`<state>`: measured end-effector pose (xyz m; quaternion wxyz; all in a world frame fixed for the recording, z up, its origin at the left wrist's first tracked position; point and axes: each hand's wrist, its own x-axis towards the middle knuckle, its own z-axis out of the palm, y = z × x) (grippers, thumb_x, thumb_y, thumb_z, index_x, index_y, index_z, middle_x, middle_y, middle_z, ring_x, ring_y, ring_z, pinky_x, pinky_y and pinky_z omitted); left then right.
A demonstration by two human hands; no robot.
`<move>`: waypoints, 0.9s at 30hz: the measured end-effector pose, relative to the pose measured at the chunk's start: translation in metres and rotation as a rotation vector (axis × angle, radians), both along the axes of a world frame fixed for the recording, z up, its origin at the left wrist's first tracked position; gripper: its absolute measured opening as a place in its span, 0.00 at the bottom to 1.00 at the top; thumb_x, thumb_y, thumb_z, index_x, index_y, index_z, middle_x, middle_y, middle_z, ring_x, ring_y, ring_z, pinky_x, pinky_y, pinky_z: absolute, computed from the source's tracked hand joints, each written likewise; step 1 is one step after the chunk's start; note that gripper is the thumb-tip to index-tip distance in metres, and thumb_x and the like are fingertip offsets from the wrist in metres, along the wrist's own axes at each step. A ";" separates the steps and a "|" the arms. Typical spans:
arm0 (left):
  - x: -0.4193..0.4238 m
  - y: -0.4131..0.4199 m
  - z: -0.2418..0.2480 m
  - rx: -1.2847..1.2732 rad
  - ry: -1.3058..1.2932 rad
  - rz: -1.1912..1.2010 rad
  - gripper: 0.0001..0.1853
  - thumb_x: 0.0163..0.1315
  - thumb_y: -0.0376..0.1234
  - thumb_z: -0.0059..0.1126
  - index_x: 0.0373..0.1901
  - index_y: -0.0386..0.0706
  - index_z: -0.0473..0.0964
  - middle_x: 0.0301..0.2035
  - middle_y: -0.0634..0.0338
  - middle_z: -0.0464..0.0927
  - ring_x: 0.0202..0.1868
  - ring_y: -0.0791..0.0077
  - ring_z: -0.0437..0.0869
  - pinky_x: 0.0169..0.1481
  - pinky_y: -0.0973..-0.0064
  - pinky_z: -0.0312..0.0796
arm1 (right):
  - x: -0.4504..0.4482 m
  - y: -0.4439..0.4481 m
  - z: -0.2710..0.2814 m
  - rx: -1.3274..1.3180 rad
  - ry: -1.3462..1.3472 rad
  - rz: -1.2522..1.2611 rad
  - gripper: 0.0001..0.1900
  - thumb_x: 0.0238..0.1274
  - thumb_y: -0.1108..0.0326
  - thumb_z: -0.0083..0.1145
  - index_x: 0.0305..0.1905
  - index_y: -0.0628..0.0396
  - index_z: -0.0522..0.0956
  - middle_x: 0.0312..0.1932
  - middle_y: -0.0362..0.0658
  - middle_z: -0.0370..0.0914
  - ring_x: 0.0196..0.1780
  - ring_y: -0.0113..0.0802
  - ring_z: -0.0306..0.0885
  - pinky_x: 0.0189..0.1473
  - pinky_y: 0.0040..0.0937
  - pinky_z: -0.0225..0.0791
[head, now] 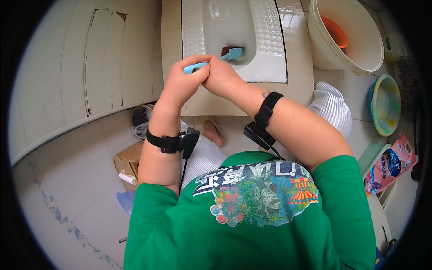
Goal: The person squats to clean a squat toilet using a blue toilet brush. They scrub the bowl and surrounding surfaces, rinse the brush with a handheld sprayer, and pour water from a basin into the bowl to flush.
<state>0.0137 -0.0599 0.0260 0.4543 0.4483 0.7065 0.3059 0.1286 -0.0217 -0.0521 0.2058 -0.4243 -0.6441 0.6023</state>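
Both my hands grip the light-blue handle of a long-handled toilet brush (233, 53). My left hand (185, 79) wraps the handle's end, a thumb lying along it. Just to the right, touching it, my right hand (221, 75) closes around the handle farther down. Beyond my hands, the brush's blue head with dark reddish bristles is down in the bowl of a white ceramic squat toilet (229, 20), near its rounded near end. My fingers hide the middle of the handle.
At the right stand a large white bucket (347, 64) holding an orange container (334, 32), a green-yellow basin (386, 104) and a pink printed package (393, 163). A pale door panel (108, 60) borders the left; a cardboard box (126, 160) is below it.
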 end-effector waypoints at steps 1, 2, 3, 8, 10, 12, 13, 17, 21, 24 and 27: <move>0.002 0.002 -0.001 -0.009 -0.001 0.002 0.17 0.62 0.32 0.63 0.51 0.36 0.84 0.39 0.63 0.84 0.39 0.81 0.80 0.45 0.81 0.73 | -0.001 0.001 -0.002 -0.029 -0.015 -0.013 0.27 0.63 0.58 0.61 0.58 0.69 0.71 0.46 0.62 0.84 0.50 0.57 0.84 0.50 0.46 0.77; 0.002 0.001 0.005 -0.005 0.019 0.002 0.17 0.62 0.31 0.63 0.52 0.36 0.84 0.40 0.62 0.85 0.40 0.80 0.81 0.46 0.81 0.74 | -0.001 -0.001 -0.003 0.021 -0.015 0.005 0.28 0.62 0.58 0.61 0.58 0.71 0.71 0.46 0.61 0.84 0.51 0.56 0.84 0.51 0.45 0.77; 0.003 0.000 0.010 0.017 0.008 0.018 0.17 0.62 0.31 0.63 0.52 0.36 0.84 0.41 0.61 0.85 0.41 0.80 0.82 0.47 0.81 0.74 | 0.001 -0.001 0.008 0.004 -0.004 0.015 0.28 0.62 0.58 0.61 0.59 0.71 0.71 0.46 0.61 0.84 0.51 0.56 0.84 0.51 0.45 0.77; -0.003 0.006 0.010 0.060 -0.005 0.032 0.16 0.61 0.32 0.63 0.49 0.35 0.85 0.42 0.60 0.86 0.44 0.79 0.83 0.49 0.80 0.75 | 0.001 0.010 0.022 -0.036 0.019 0.006 0.25 0.60 0.57 0.62 0.54 0.68 0.76 0.44 0.60 0.85 0.50 0.55 0.85 0.49 0.44 0.78; -0.002 0.019 0.001 0.025 0.013 0.024 0.15 0.61 0.33 0.63 0.48 0.35 0.85 0.41 0.60 0.86 0.43 0.79 0.83 0.49 0.80 0.75 | 0.002 0.022 0.020 -0.045 -0.015 0.007 0.19 0.59 0.58 0.61 0.47 0.64 0.82 0.41 0.58 0.86 0.49 0.54 0.85 0.48 0.43 0.78; 0.002 0.023 0.000 0.011 0.017 0.027 0.16 0.61 0.33 0.64 0.47 0.35 0.85 0.40 0.60 0.85 0.43 0.79 0.83 0.49 0.80 0.75 | 0.003 0.026 0.019 -0.063 -0.029 0.008 0.18 0.59 0.58 0.61 0.46 0.62 0.83 0.41 0.57 0.86 0.48 0.54 0.85 0.48 0.43 0.78; 0.003 0.025 0.000 0.003 0.016 0.024 0.16 0.61 0.33 0.64 0.47 0.35 0.85 0.40 0.60 0.85 0.43 0.79 0.83 0.48 0.79 0.75 | 0.004 0.027 0.018 -0.074 -0.039 0.004 0.17 0.59 0.58 0.61 0.46 0.61 0.83 0.41 0.57 0.86 0.48 0.54 0.85 0.48 0.43 0.78; 0.005 0.025 0.014 0.081 0.049 0.006 0.16 0.60 0.34 0.64 0.47 0.35 0.86 0.39 0.60 0.85 0.42 0.78 0.83 0.47 0.79 0.75 | 0.005 0.023 0.024 0.035 0.054 -0.033 0.20 0.59 0.57 0.62 0.49 0.61 0.83 0.42 0.57 0.86 0.48 0.52 0.85 0.48 0.41 0.78; 0.005 0.034 -0.004 0.082 0.104 -0.029 0.17 0.58 0.35 0.65 0.46 0.36 0.86 0.39 0.60 0.85 0.40 0.76 0.83 0.46 0.79 0.75 | 0.008 0.043 0.010 0.013 -0.101 0.124 0.17 0.62 0.56 0.60 0.50 0.55 0.84 0.43 0.51 0.87 0.49 0.48 0.85 0.49 0.40 0.77; 0.009 0.042 -0.012 0.047 0.100 -0.004 0.17 0.57 0.36 0.65 0.46 0.36 0.86 0.38 0.60 0.85 0.40 0.77 0.83 0.45 0.79 0.75 | 0.009 0.043 0.006 0.002 -0.075 0.048 0.16 0.64 0.56 0.59 0.50 0.53 0.84 0.42 0.47 0.88 0.47 0.45 0.86 0.48 0.38 0.77; 0.010 0.041 -0.001 0.079 0.102 -0.009 0.17 0.57 0.36 0.65 0.46 0.37 0.86 0.37 0.60 0.85 0.39 0.78 0.83 0.44 0.80 0.75 | 0.014 0.044 0.027 0.014 -0.094 0.073 0.17 0.64 0.56 0.60 0.51 0.53 0.84 0.41 0.47 0.88 0.45 0.42 0.85 0.48 0.37 0.77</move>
